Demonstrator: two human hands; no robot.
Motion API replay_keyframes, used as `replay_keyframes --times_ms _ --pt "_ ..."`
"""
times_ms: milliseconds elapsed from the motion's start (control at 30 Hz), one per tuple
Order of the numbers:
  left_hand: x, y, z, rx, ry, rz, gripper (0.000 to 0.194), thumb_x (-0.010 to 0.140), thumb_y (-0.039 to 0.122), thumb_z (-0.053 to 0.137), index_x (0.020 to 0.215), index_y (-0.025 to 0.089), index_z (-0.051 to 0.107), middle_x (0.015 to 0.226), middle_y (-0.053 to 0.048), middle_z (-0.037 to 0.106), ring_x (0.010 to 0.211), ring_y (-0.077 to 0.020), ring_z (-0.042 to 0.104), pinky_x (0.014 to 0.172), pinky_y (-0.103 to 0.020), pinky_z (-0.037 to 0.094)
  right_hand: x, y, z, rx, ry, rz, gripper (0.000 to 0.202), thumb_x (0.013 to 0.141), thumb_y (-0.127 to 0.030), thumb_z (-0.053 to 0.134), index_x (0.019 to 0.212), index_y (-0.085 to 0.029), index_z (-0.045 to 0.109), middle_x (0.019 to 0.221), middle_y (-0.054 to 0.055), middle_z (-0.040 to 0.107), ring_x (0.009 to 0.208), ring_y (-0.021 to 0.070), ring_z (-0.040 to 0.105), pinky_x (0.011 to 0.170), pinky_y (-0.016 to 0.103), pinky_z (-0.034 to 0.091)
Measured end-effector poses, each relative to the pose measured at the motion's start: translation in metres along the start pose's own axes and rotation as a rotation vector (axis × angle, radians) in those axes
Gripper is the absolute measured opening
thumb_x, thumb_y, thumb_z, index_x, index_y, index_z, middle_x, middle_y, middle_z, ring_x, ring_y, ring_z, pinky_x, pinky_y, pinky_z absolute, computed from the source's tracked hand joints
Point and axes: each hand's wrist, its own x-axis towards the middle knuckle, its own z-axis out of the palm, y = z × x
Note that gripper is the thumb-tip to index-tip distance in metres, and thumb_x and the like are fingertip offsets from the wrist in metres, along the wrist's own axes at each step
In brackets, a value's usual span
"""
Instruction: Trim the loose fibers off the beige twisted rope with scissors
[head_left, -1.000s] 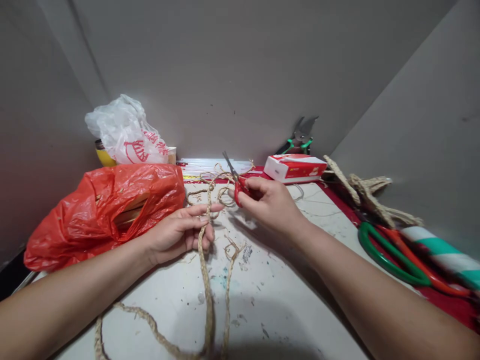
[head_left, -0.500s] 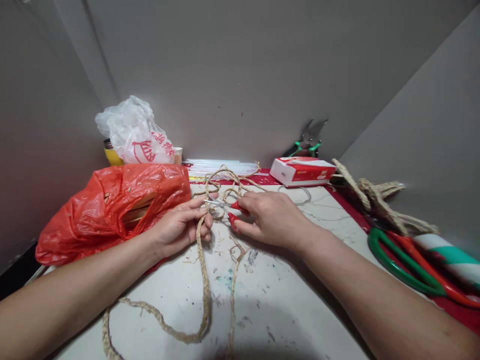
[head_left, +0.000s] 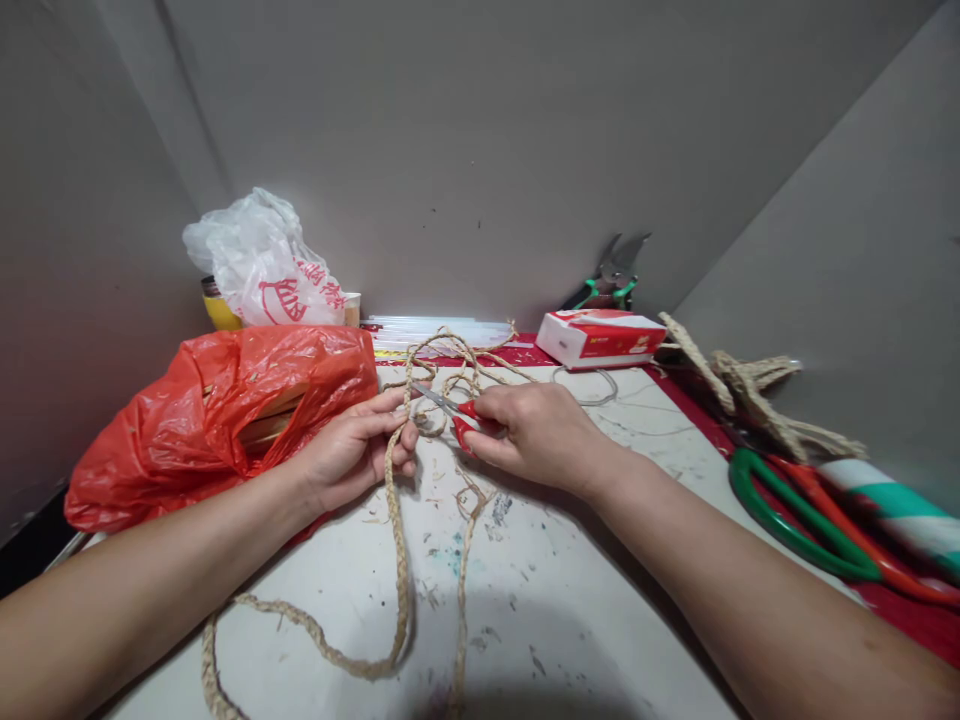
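Observation:
My left hand pinches a braided straw rope between thumb and fingers, near the middle of the table. The rope runs down from the fingers, bends left along the table, and loops behind the hand at the back. In my right hand is a small pair of red-handled scissors. Their blades point left toward the rope by the left fingertips; whether they touch it I cannot tell. Between the hands and the front edge lies a thinner, knotted straw strand.
A red plastic bag with wooden pieces lies left, a white plastic bag behind it. Clear sticks, a red-and-white box and pruning shears stand at the back. Straw braids and a green loop handle lie right.
The scissors have tilted so their tips sit higher, and the blades look pulled slightly away from the rope. My left hand still holds the rope; the view has shifted a little.

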Motion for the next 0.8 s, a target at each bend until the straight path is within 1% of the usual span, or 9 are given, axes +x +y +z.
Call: replay_keyframes --times_ms 67,167,300,333,433,533,667,733,800 --pt "0.0002 -0.0006 -0.0003 0.000 -0.007 0.002 0.023 0.085 0.011 0.049 0.106 0.018 0.056 0.062 0.001 0.054 0.050 -0.0094 0.051 0.055 -0.023 0.047 -0.0006 -0.0020 -0.0013 -0.034 0.017 0.004 0.029 0.078 -0.042 0.051 0.065 -0.018 0.058 0.067 0.003 0.063 0.058 0.0136 0.049 0.055 0.027 0.024" --pt "-0.0002 -0.0012 0.0004 0.005 -0.018 0.003 0.025 0.086 0.010 0.048 0.109 0.017 0.054 0.061 0.001 0.053 0.050 -0.0091 0.049 0.055 -0.024 0.047 -0.0004 -0.0045 -0.0034 -0.093 0.026 -0.022 0.029 0.078 -0.044 0.052 0.069 -0.018 0.060 0.071 0.004 0.065 0.062 0.0154 0.053 0.057 0.028 0.026" --pt "-0.0007 -0.0014 0.0018 0.005 0.004 -0.009 0.018 0.085 0.010 0.049 0.101 0.016 0.054 0.061 0.001 0.054 0.049 -0.0087 0.048 0.054 -0.023 0.046 0.0015 -0.0032 -0.0030 -0.129 -0.005 -0.038 0.032 0.084 -0.041 0.046 0.070 -0.018 0.063 0.070 0.004 0.066 0.061 0.0153 0.054 0.056 0.029 0.024" --pt "-0.0007 -0.0013 0.0018 0.005 0.013 -0.013 0.020 0.085 0.010 0.049 0.103 0.016 0.054 0.061 0.001 0.054 0.049 -0.0089 0.049 0.054 -0.023 0.046 0.0018 -0.0020 -0.0023 -0.123 -0.009 -0.028 0.032 0.086 -0.039 0.045 0.069 -0.018 0.063 0.069 0.004 0.066 0.060 0.0148 0.053 0.056 0.028 0.024" --pt "0.0001 -0.0008 0.0004 0.000 0.024 -0.024 0.032 0.086 0.010 0.047 0.117 0.017 0.051 0.062 0.000 0.056 0.051 -0.0099 0.051 0.055 -0.024 0.047 0.0017 0.0015 0.0002 -0.084 0.019 0.003 0.033 0.086 -0.037 0.044 0.067 -0.018 0.062 0.068 0.003 0.065 0.059 0.0138 0.051 0.056 0.028 0.024" --pt "0.0006 -0.0002 -0.0008 -0.012 0.013 -0.020 0.032 0.085 0.010 0.047 0.117 0.017 0.052 0.062 0.000 0.055 0.052 -0.0105 0.052 0.055 -0.024 0.047 0.0005 0.0016 0.0008 -0.046 0.055 -0.006 0.032 0.083 -0.041 0.047 0.065 -0.018 0.061 0.065 0.003 0.064 0.057 0.0133 0.049 0.056 0.027 0.024" --pt "-0.0006 0.0008 0.0006 -0.019 0.022 -0.016 0.034 0.086 0.010 0.047 0.118 0.017 0.054 0.061 0.000 0.054 0.050 -0.0097 0.049 0.054 -0.024 0.047 -0.0001 -0.0032 -0.0009 -0.052 0.034 -0.035 0.030 0.077 -0.044 0.052 0.065 -0.018 0.060 0.064 0.003 0.063 0.058 0.0139 0.048 0.056 0.027 0.023" --pt "-0.0011 0.0009 0.0014 -0.014 0.028 -0.018 0.035 0.086 0.010 0.047 0.120 0.017 0.053 0.061 0.000 0.054 0.050 -0.0096 0.049 0.054 -0.024 0.047 0.0005 -0.0047 -0.0012 -0.075 0.015 -0.042 0.030 0.079 -0.044 0.052 0.066 -0.018 0.060 0.065 0.003 0.064 0.058 0.0143 0.049 0.056 0.028 0.022" --pt "-0.0013 0.0007 0.0018 -0.007 0.031 -0.018 0.031 0.085 0.010 0.048 0.115 0.017 0.055 0.061 0.000 0.054 0.050 -0.0095 0.049 0.054 -0.024 0.047 0.0015 -0.0045 -0.0007 -0.086 -0.004 -0.050 0.031 0.083 -0.041 0.048 0.067 -0.018 0.061 0.066 0.003 0.065 0.057 0.0139 0.049 0.056 0.028 0.022"
